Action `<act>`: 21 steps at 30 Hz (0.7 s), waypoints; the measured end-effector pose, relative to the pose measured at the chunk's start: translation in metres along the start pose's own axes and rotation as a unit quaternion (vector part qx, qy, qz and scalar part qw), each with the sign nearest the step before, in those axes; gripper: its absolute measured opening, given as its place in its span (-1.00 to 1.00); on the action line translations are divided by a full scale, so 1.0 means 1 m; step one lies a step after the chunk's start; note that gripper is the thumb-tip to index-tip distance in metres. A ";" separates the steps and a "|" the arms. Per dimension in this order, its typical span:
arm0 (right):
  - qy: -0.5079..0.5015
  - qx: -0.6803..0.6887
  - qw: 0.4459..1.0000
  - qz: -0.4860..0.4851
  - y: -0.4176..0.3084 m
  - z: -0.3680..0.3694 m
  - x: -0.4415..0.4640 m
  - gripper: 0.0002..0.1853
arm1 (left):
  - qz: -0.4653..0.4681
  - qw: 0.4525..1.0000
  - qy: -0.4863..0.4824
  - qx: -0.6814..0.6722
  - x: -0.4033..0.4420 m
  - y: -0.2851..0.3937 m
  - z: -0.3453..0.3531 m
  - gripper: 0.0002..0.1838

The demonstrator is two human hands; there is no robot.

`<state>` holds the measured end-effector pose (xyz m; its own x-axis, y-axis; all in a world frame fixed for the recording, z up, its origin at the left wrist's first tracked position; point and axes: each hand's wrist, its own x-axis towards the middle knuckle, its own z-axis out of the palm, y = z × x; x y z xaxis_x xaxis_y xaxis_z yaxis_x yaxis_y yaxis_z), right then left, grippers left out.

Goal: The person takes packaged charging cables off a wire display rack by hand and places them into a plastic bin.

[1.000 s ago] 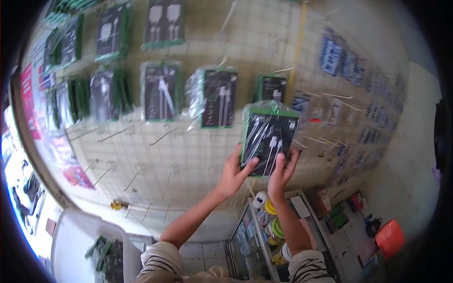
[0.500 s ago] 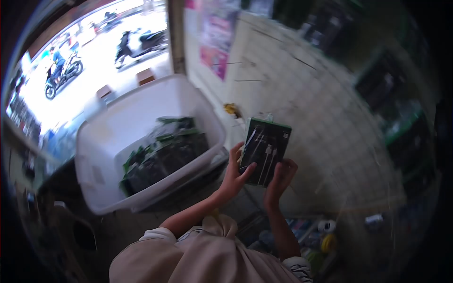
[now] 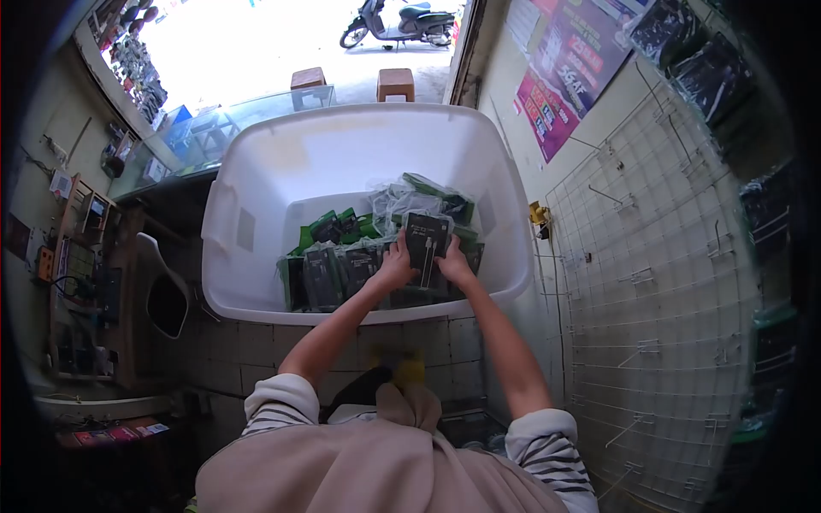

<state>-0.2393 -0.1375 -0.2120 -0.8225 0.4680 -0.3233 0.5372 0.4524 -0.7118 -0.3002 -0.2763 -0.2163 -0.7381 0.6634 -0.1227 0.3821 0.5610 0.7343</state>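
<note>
Between my two hands is a black packet with a charging cable (image 3: 427, 244) pictured on its front. My left hand (image 3: 396, 267) grips its left edge, and my right hand (image 3: 455, 263) closes on its right edge. They hold it inside a large white plastic tub (image 3: 248, 162), over a pile of similar packets. Several dark packets with green edges (image 3: 323, 278) stand in a row at the front left of the pile. Clear plastic wrapping (image 3: 402, 202) lies over the packets behind the held one.
On the right wall is a wire grid with hooks (image 3: 650, 282), with dark packets (image 3: 714, 77) hanging at its upper end. A glass display case (image 3: 205, 137) stands beyond the tub on the left. A chair (image 3: 164, 286) is at the left, and a scooter (image 3: 398, 26) stands outside.
My view has turned left toward the tub. The cable packet has gone from beside the wire grid to inside the tub, still held by both hands.
</note>
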 end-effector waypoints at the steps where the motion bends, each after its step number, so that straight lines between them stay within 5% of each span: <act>1: -0.004 0.003 1.000 0.000 0.003 0.006 0.008 -0.29 | -0.038 0.997 -0.026 0.062 0.001 -0.002 -0.003 0.09; 6: -0.037 -0.057 0.997 -0.039 0.030 0.030 0.029 -0.04 | -0.005 0.988 0.016 0.151 0.002 -0.008 0.010 0.05; 9: -0.066 -0.071 0.993 0.067 0.027 0.020 0.014 -0.07 | 0.004 0.985 -0.027 0.170 -0.002 -0.007 0.003 0.03; 10: -0.111 -0.064 0.991 0.034 0.008 -0.002 -0.001 -0.09 | -0.011 0.987 0.006 0.158 -0.006 -0.002 0.000 -0.01; 11: -0.094 -0.062 0.993 0.041 -0.002 -0.017 -0.015 -0.09 | 0.007 0.987 0.002 0.158 -0.007 0.001 -0.004 -0.01; 14: 0.027 0.052 0.989 -0.134 -0.016 -0.056 -0.073 -0.43 | 0.072 0.989 0.057 0.112 -0.014 0.025 -0.004 -0.10; 16: 0.081 0.153 0.972 -0.159 -0.023 -0.087 -0.125 -0.56 | 0.175 0.979 0.104 0.014 -0.029 0.063 -0.007 -0.30; 21: 0.247 0.139 0.954 -0.099 0.019 -0.129 -0.275 -0.63 | 0.290 0.933 -0.095 -0.189 -0.082 0.175 0.034 -0.59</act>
<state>0.0207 -0.1601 -0.0562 -0.6770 0.7262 0.1198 0.2536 0.3830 -0.8883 -0.1543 -0.2156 -0.1003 -0.3420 0.8974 0.2788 0.4366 -0.1110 0.8928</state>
